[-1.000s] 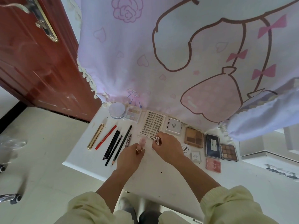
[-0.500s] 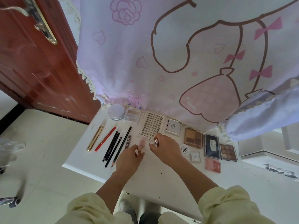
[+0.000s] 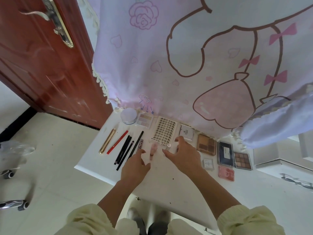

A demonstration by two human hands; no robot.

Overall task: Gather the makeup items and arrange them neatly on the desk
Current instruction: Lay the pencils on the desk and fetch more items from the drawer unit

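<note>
- Head view: a white tabletop [image 3: 169, 180] carries the makeup, most of it already set in rows. The landmark is the white card of dark false-lash clusters [image 3: 164, 131] near the far edge.
- Just in front of that card lies a small pale-pink tube [image 3: 153, 150], touched by neither hand.
- The left hand [image 3: 135, 165] hovers in front of and left of the card, its fingers [image 3: 139, 153] spread and holding nothing. The right hand [image 3: 183, 155] hovers at the card's near right corner, also spread and empty.
- Left of the card, black pencils [image 3: 125, 148], a red pencil [image 3: 117, 141] and a gold metal tube [image 3: 107, 140] lie roughly parallel. Right of it sit a white square box [image 3: 186, 133] and a brown eyeshadow palette [image 3: 206, 145].
- Judged step: seating the pink tube in line. The next move probably calls for squaring it with the pencils without nudging them.
- Writing: letters like "OAO" on the card's near edge. The box's print is too small to read.
</note>
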